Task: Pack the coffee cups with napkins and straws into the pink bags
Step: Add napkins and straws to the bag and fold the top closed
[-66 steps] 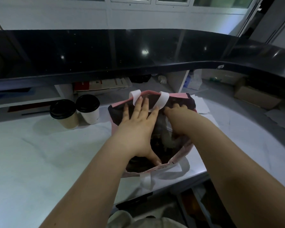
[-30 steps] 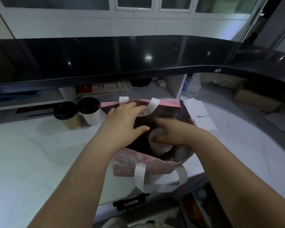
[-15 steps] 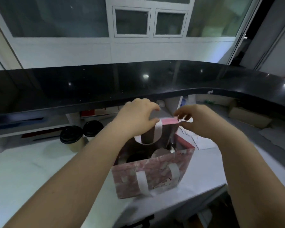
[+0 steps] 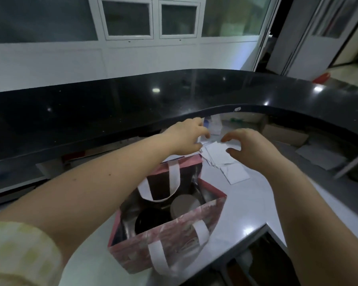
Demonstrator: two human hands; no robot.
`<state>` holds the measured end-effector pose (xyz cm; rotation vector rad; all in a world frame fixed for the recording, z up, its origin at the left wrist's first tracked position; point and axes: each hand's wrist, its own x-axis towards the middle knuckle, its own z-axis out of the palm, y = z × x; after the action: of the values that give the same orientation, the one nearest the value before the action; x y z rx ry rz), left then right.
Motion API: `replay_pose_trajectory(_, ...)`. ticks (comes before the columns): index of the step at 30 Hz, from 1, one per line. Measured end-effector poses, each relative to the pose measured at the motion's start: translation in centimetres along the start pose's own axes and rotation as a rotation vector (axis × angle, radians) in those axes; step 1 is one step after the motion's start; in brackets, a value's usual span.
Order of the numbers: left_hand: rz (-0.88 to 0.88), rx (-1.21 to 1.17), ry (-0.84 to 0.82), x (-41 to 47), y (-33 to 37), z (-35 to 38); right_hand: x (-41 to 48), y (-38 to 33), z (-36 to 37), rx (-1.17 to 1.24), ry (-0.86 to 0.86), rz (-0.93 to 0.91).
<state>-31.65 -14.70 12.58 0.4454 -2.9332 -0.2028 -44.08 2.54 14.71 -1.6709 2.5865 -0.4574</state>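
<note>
Pink bag (image 4: 174, 246) upright and open near the front edge of the desk (image 4: 238, 205), by its corner; inside, black-lidded cup (image 4: 151, 221) beside tan-lidded cup (image 4: 184, 205). Loose white napkins (image 4: 219, 156) on the desk just beyond the bag. Right hand (image 4: 249, 146) above the napkins, fingers spread and curved, gripping nothing. Left hand (image 4: 186, 137) beside it, fingers curled; unclear whether pinching a napkin.

bag (image 4: 174, 242): pink outside, kinda marbled with whitish streaks, dark inside
handles (image 4: 156, 256): plain white
lids: black lid (image 4: 151, 221) and tan lid (image 4: 185, 205), both in the bag
napkins (image 4: 221, 155): white
worktop (image 4: 246, 203): pale whitish-grey
counter (image 4: 112, 108): shiny black, tiny light specks
sleeve (image 4: 19, 250): pale yellow and cream checks, blurry though
</note>
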Motion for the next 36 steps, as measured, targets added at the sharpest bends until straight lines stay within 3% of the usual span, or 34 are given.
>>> replay_pose_trajectory(6, 0.091, 0.089, -0.09, 6.3, -0.9, 2.2, 3.2, 5.2, 0.5, 0.035, 0.068, 0.032)
replay_pose_trajectory(19, 0.354, 0.289, -0.445, 14.4, -4.8, 11.5, 11.7, 16.0, 11.9, 0.211, -0.196, 0.095)
replay_pose_trajectory(25, 0.245, 0.147, -0.435, 15.0, -6.5, 16.6, 14.2, 18.3, 16.8, 0.282, -0.271, 0.109)
replay_pose_trajectory(30, 0.108, 0.051, -0.415, 16.2, -7.4, 18.6, 17.2, 18.8, 19.0, 0.204, -0.271, 0.041)
replay_pose_trajectory(36, 0.014, 0.003, -0.379, 14.9, -9.4, 19.2, 18.7, 16.7, 20.5, 0.298, -0.266, -0.056)
